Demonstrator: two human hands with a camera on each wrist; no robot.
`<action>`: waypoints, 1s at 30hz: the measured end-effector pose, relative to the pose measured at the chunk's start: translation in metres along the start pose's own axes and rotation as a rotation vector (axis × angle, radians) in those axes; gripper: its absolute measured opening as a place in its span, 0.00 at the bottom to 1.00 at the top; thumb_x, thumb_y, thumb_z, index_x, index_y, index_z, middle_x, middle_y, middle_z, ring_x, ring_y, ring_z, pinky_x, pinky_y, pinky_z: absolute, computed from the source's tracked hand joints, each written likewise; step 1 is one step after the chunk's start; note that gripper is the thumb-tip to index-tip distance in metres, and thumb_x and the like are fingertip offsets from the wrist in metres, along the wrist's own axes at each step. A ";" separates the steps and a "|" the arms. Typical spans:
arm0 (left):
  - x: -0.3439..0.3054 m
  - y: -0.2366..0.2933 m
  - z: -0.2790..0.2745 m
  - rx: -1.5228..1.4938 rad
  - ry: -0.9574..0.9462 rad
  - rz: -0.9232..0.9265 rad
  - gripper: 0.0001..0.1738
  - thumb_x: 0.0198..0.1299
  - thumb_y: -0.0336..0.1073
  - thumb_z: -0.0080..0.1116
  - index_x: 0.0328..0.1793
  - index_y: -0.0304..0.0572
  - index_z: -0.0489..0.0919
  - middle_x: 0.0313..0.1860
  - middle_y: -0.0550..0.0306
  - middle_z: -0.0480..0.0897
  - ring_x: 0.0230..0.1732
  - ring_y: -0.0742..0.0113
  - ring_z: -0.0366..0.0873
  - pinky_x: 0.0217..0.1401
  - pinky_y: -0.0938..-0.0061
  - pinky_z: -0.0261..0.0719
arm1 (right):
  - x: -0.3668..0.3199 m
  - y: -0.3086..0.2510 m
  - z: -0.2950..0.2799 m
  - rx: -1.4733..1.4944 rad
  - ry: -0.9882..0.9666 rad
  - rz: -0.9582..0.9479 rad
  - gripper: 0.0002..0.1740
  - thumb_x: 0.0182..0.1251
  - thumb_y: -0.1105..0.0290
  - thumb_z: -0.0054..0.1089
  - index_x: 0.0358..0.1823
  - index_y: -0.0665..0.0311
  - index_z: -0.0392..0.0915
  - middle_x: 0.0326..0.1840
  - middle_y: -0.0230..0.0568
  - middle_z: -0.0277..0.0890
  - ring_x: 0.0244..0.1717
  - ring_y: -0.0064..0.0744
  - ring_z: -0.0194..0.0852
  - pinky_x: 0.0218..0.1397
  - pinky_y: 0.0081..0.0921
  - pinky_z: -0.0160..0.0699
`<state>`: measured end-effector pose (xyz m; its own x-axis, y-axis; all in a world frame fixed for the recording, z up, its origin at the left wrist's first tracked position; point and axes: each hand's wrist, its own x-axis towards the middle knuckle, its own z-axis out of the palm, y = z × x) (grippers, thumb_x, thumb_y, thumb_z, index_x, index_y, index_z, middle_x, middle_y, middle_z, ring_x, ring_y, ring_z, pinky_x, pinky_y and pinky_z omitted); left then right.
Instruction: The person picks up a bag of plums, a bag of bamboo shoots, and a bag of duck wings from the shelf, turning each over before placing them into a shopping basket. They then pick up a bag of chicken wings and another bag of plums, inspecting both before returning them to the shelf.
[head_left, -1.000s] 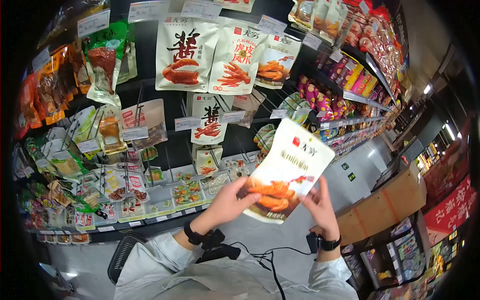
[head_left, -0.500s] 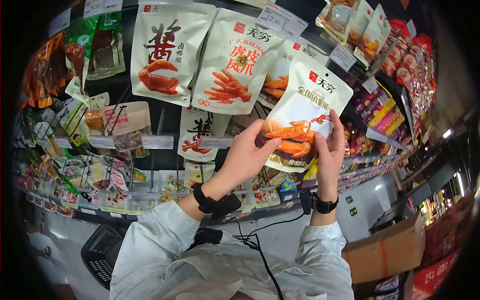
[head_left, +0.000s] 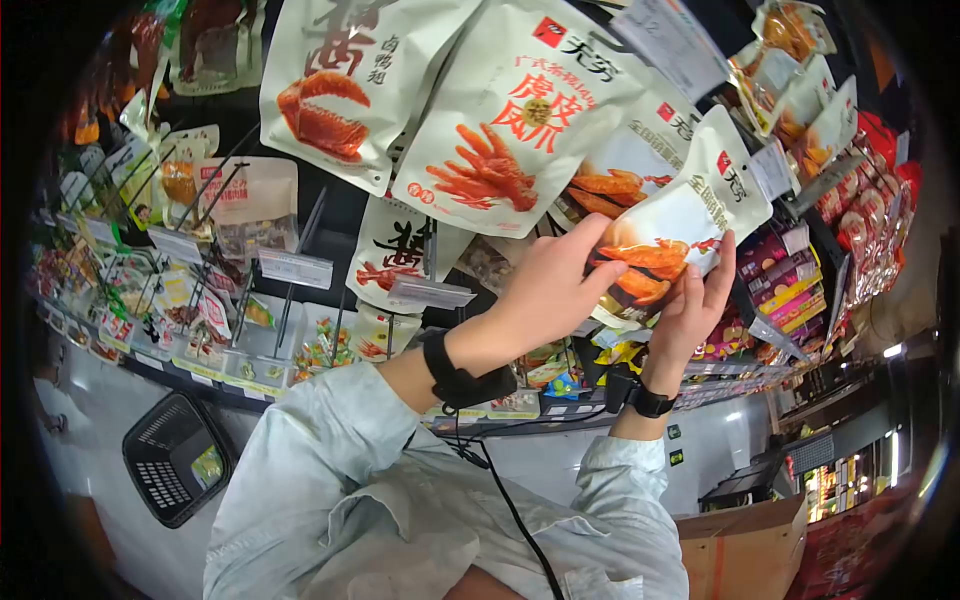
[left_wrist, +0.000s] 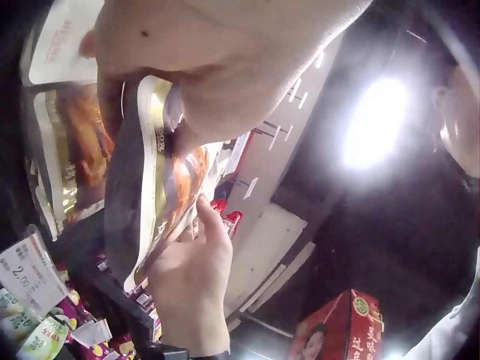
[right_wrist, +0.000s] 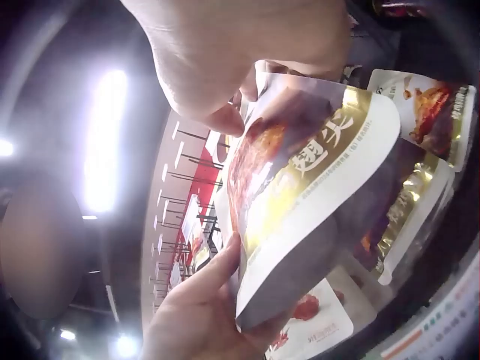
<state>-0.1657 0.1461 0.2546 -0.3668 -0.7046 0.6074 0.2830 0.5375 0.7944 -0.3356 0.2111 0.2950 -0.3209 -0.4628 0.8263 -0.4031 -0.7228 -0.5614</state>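
Both hands hold a white snack pouch (head_left: 715, 195) with a picture of cooked wings on its front. My left hand (head_left: 545, 290) pinches its lower left side, thumb in front. On the lower right edge, my right hand (head_left: 690, 315) grips it with thumb and fingers. The pouch's top leans away, overlapping a matching hanging pouch (head_left: 625, 165) in the head view. In the left wrist view the held pouch (left_wrist: 154, 202) shows edge-on between the hands; its brown lower end (right_wrist: 300, 165) faces the right wrist camera.
Left of it hang a chicken-feet pouch (head_left: 480, 170) and a duck-wing pouch (head_left: 330, 115). A price tag (head_left: 672, 45) juts out above. Metal hooks and small packets fill the lower shelf. A black basket (head_left: 175, 460) stands on the floor, and a cardboard box (head_left: 745, 550) is at lower right.
The hands have carried the pouch up and to the right, from over the aisle to the hanging pouches, its top tipping away. The shelf looks nearer now. Both hands keep their hold.
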 end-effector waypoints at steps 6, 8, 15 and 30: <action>0.007 -0.006 -0.005 0.028 0.073 0.078 0.14 0.64 0.38 0.62 0.48 0.39 0.71 0.31 0.40 0.84 0.37 0.35 0.82 0.37 0.48 0.76 | 0.007 0.010 0.011 -0.024 0.003 -0.009 0.36 0.71 0.82 0.49 0.80 0.67 0.52 0.81 0.49 0.53 0.72 0.36 0.65 0.70 0.32 0.70; 0.007 -0.005 -0.006 0.038 0.067 0.084 0.14 0.64 0.38 0.62 0.49 0.40 0.71 0.31 0.40 0.84 0.37 0.35 0.83 0.37 0.48 0.77 | 0.010 0.014 0.007 -0.072 -0.008 -0.064 0.37 0.70 0.82 0.50 0.80 0.68 0.52 0.81 0.49 0.52 0.74 0.37 0.62 0.72 0.33 0.67; 0.010 -0.013 -0.001 0.018 0.051 0.105 0.17 0.64 0.35 0.62 0.52 0.35 0.71 0.30 0.40 0.82 0.34 0.38 0.82 0.34 0.55 0.75 | 0.013 0.012 0.007 -0.127 -0.002 -0.064 0.36 0.70 0.82 0.49 0.79 0.71 0.52 0.83 0.49 0.50 0.76 0.37 0.58 0.74 0.34 0.63; 0.014 -0.029 0.014 0.255 0.236 0.254 0.40 0.58 0.31 0.62 0.78 0.41 0.62 0.75 0.26 0.57 0.73 0.29 0.59 0.73 0.51 0.63 | 0.047 0.054 0.007 -0.325 -0.107 0.019 0.39 0.67 0.76 0.67 0.77 0.67 0.59 0.67 0.45 0.67 0.56 0.27 0.74 0.57 0.24 0.77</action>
<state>-0.1912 0.1270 0.2399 -0.0921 -0.6061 0.7900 0.0993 0.7839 0.6130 -0.3663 0.1464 0.3037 -0.2463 -0.5382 0.8060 -0.6558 -0.5198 -0.5475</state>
